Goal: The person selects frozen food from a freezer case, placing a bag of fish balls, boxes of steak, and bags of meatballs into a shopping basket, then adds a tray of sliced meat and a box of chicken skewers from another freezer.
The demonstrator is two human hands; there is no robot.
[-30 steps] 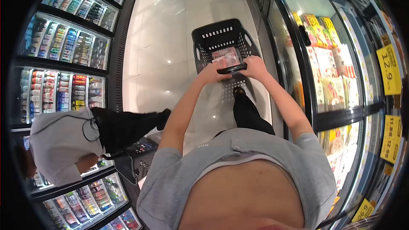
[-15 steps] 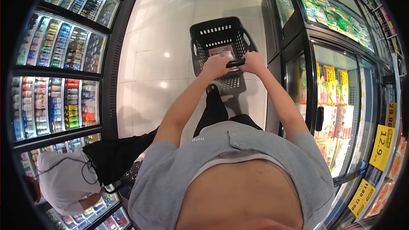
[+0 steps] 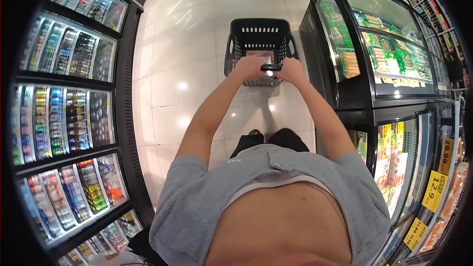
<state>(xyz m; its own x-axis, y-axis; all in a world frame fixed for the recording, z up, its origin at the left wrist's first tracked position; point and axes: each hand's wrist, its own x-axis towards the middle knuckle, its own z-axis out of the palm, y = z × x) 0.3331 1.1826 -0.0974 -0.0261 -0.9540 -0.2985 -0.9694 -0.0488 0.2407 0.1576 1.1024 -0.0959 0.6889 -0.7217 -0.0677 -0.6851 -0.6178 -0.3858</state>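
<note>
A black shopping basket (image 3: 261, 24) with slotted walls is in front of me, near the middle of the view. My left hand (image 3: 250, 66) is closed on the left part of its black handle (image 3: 270, 67), and my right hand (image 3: 291, 70) is closed on the right part. A short stretch of handle shows between the two hands. Inside the basket lies a clear package with reddish contents (image 3: 260, 56), partly hidden behind my left hand. Both arms are stretched forward.
Glass-door drink coolers (image 3: 69, 128) line the left side. Glass freezer cabinets (image 3: 394, 59) with bagged food stand on the right. Yellow price tags (image 3: 433, 190) hang at the lower right. Pale tiled floor (image 3: 192, 44) runs ahead between the rows.
I have moved forward along the aisle with the basket; coolers and freezers have shifted back toward me. The person at the lower left has almost left the view. Both hands keep their grip.
</note>
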